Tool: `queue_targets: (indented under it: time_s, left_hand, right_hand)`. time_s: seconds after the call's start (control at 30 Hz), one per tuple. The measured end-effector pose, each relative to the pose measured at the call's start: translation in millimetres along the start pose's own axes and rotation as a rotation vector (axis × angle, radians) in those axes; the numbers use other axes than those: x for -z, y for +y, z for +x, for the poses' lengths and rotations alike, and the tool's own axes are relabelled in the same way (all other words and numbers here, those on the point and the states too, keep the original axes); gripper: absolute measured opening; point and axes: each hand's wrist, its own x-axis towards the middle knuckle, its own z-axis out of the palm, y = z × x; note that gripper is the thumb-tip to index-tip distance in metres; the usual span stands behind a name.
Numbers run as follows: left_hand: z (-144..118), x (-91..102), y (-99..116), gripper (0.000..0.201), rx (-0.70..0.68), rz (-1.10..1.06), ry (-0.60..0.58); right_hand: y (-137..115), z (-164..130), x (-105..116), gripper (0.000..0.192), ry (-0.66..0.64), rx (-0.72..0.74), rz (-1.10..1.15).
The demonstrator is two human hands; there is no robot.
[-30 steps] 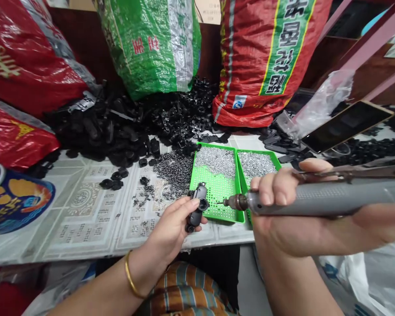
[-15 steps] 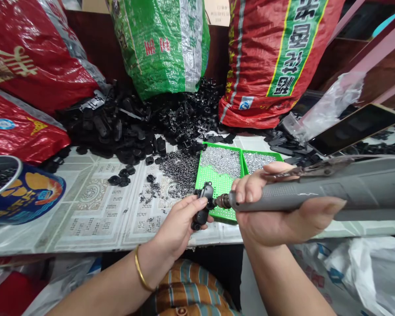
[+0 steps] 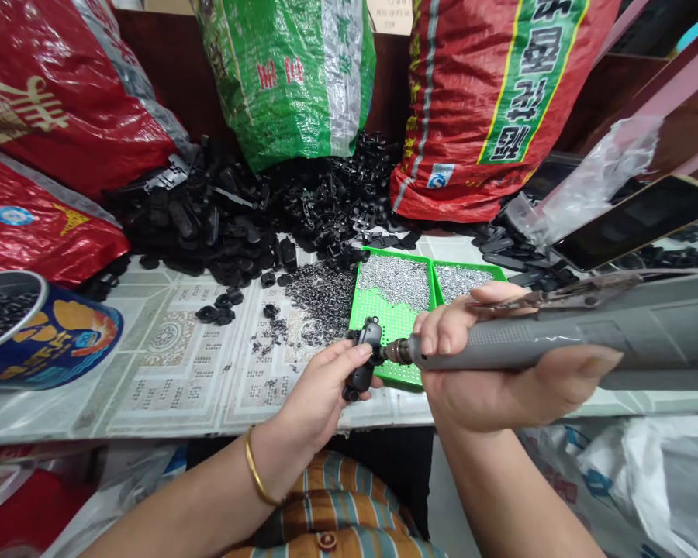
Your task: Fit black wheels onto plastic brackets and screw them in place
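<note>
The right hand point(image 3: 488, 380), gripping the grey driver point(image 3: 535, 341), has now pushed its tip into the black part point(image 3: 364, 364) held by the left hand point(image 3: 323, 387), just beside the green tray point(image 3: 392, 310).

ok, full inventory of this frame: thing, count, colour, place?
woven plastic sacks: four, two red left, one green centre, one red right, at the back
heap of black plastic parts: one, black, before the sacks
loose small metal pieces: one pile, dark silver, left of the trays
perforated green plastic trays: two, holding silver screws, centre
round printed tin: one, blue-orange, left edge
black plastic part: one, in the left hand
grey electric screwdriver: one, in the right hand, tip at the part
</note>
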Motion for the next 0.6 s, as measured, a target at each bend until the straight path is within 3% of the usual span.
queue_targets:
  time_s: [0.6]
  left_hand:
    - [-4.4, -5.6, 0.8, 0.019, -0.014, 0.007, 0.026]
  right_hand:
    - [-1.0, -1.9, -0.4, 0.043, -0.046, 0.049, -0.033]
